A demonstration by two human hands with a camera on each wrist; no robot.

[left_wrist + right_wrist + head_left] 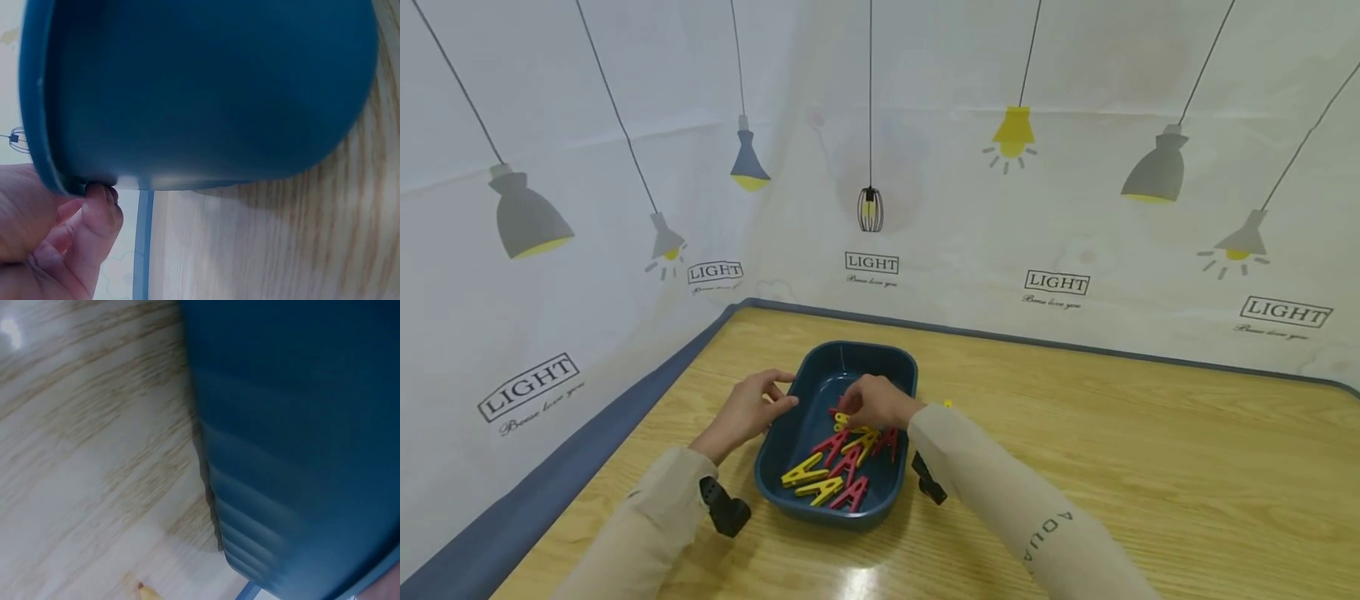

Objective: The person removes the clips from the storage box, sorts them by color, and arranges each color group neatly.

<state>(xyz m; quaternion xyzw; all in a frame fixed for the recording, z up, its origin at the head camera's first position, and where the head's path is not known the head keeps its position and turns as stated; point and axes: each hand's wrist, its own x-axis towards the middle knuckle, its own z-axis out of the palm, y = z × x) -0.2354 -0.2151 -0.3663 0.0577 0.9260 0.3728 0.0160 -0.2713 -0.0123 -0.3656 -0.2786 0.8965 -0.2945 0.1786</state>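
A dark blue tub [775, 475] stands on the wooden table, with several red and yellow clothespins inside, among them a yellow clothespin [805, 472] and a red clothespin [850, 495]. My left hand [747, 414] holds the tub's left rim; the left wrist view shows its fingertips [103, 215] curled up under the lip. Reaching over the right side, my right hand [876, 402] pinches a yellow clothespin [842, 421] above the pile. The right wrist view shows mostly the tub's outer wall [281, 456], and the fingers are hidden there.
Just beyond my right sleeve, a small yellow tip [948, 404] shows on the wooden table [1112, 433]. A lamp-printed white sheet [955, 208] rises behind the table's blue edge. Dark wrist cameras [725, 507] hang at both cuffs.
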